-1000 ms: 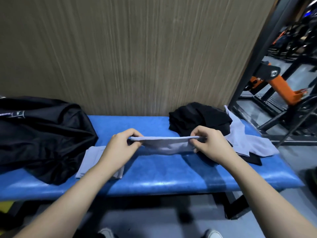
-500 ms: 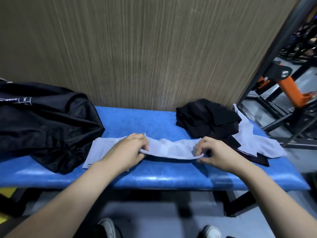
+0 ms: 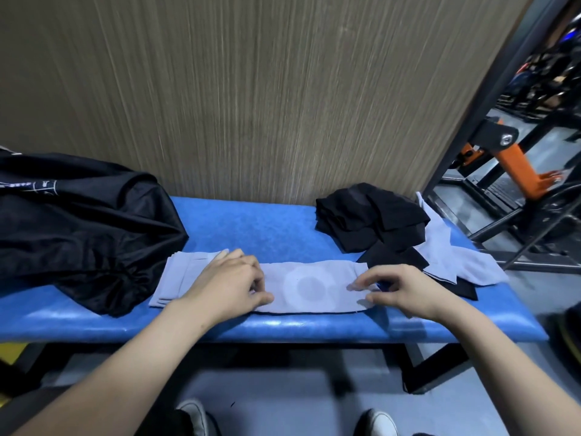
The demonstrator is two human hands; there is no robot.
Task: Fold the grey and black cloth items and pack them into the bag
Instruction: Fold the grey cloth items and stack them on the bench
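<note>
2 bare hands are working at the near edge of a blue bench (image 3: 276,228). The left hand (image 3: 231,283) is resting on a grey cloth (image 3: 309,286) lying flat, thumb and fingers pinching its left part; the right hand (image 3: 405,289) is pinching its right end. Folding seems underway; next likely calls for bringing 1 end over the other. A folded grey stack (image 3: 176,278) is lying just left. Farther right, black cloths (image 3: 364,215) and another grey piece (image 3: 459,262) are waiting. The black bag (image 3: 78,228) is sitting far left.

Dim, slightly blurred, wide-angle edge distortion
</note>
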